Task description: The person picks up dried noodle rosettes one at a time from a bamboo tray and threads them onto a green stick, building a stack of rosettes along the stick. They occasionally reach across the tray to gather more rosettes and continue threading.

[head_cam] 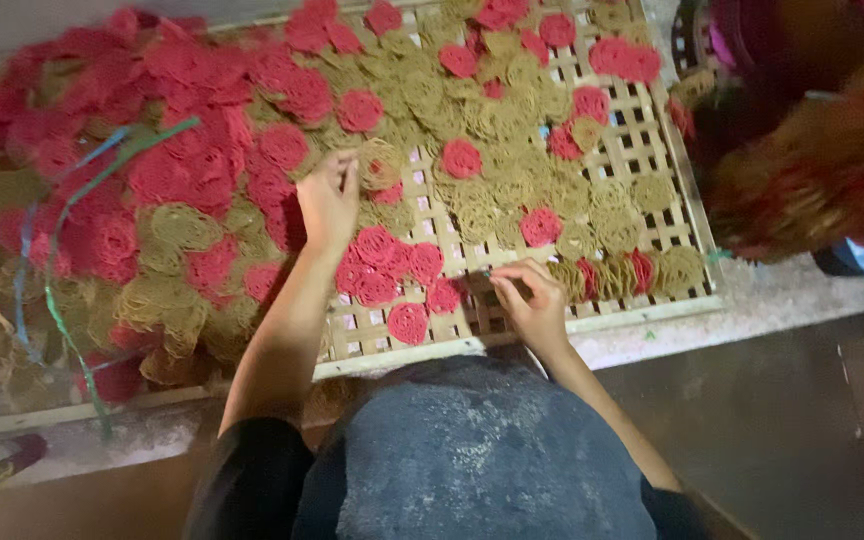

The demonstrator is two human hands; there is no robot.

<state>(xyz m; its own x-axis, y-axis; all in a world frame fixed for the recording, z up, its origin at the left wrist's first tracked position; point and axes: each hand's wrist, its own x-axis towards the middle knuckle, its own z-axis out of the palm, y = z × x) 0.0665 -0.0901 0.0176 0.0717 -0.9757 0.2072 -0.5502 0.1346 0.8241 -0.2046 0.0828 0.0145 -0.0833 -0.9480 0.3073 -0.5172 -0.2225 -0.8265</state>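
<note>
Over a woven bamboo tray (652, 310) strewn with red coiled discs (202, 110) and tan coiled discs (492, 150), the left hand (329, 200) pinches the edge of one tan disc (382, 163) while the right hand (530, 298) rests its fingertips near a row of upright discs (612, 275).

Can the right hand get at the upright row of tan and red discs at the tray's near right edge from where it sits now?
Probably yes. The right hand rests on the tray just beside the upright row of discs, with only bare lattice between them and nothing covering the row.
</note>
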